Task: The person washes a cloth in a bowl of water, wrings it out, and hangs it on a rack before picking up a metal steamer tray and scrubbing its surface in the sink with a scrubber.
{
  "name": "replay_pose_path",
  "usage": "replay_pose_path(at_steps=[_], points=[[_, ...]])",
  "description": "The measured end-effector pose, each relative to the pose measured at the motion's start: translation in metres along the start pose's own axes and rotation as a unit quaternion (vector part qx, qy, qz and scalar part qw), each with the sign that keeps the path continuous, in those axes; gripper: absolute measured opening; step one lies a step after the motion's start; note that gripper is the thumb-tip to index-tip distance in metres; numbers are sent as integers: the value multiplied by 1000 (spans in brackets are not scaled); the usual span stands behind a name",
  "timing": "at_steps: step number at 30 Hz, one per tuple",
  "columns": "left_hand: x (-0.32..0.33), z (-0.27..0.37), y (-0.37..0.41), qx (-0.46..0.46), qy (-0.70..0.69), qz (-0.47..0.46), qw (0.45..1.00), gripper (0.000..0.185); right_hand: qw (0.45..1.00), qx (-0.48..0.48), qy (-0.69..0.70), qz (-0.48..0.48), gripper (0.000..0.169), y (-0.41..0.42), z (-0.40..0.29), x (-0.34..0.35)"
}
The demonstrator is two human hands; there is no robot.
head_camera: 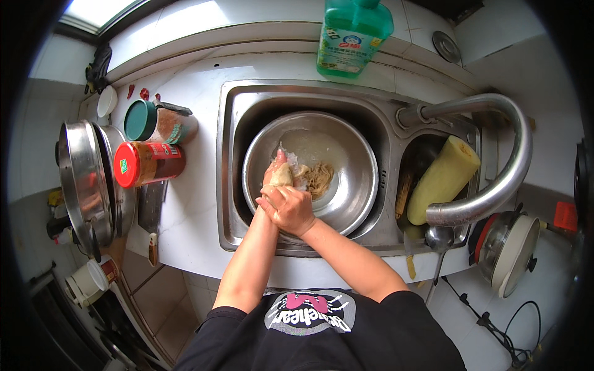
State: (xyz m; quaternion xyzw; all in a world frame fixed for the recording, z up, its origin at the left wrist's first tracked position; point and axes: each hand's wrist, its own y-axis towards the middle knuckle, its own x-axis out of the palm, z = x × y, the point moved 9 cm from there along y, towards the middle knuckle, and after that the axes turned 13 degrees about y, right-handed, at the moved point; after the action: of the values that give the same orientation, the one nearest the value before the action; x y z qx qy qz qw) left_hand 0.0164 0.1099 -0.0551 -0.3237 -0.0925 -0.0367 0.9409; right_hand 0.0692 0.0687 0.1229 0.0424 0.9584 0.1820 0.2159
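A wide stainless steel bowl [348, 185] rests in the larger basin of a steel sink. Inside it, my left hand [277, 169] is held over the left part, with a pale, wet, soft lump [281, 176] against it. My right hand [290, 208] lies across the left wrist and the lump's near end, fingers curled; its exact grip is hidden. Right beside the left hand are a whitish translucent piece [294, 162] and a clump of tan, stringy food [320, 181] on the bowl's wet bottom.
A curved faucet [515, 153] arches over the smaller basin, which holds a peeled, pale green gourd [443, 181]. Two jars [160, 164], a cleaver [151, 208] and steel pans [86, 181] stand or lie left. A green detergent bottle [355, 39] stands behind; a knife [409, 255] and ladle [438, 241] lie right.
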Motion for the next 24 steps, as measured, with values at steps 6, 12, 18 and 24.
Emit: replay_pose_path(at_steps=[6, 12, 18, 24], points=[[25, 6, -8, -38, -215, -189, 957, 35, 996, -52, -29, 62, 23, 17, 26, -6], [41, 25, -35, -113, -152, -24, 982, 29, 917, 389, 91, 15, 36, 11, 185, -18], [-13, 9, -23, -135, -111, 99, 980, 56, 890, 455, -27, 26, 21, -22, 234, -37], [-3, -7, -12, -176, -162, 50, 970, 53, 871, 457, 167, 72, 24, -42, 256, -6]])
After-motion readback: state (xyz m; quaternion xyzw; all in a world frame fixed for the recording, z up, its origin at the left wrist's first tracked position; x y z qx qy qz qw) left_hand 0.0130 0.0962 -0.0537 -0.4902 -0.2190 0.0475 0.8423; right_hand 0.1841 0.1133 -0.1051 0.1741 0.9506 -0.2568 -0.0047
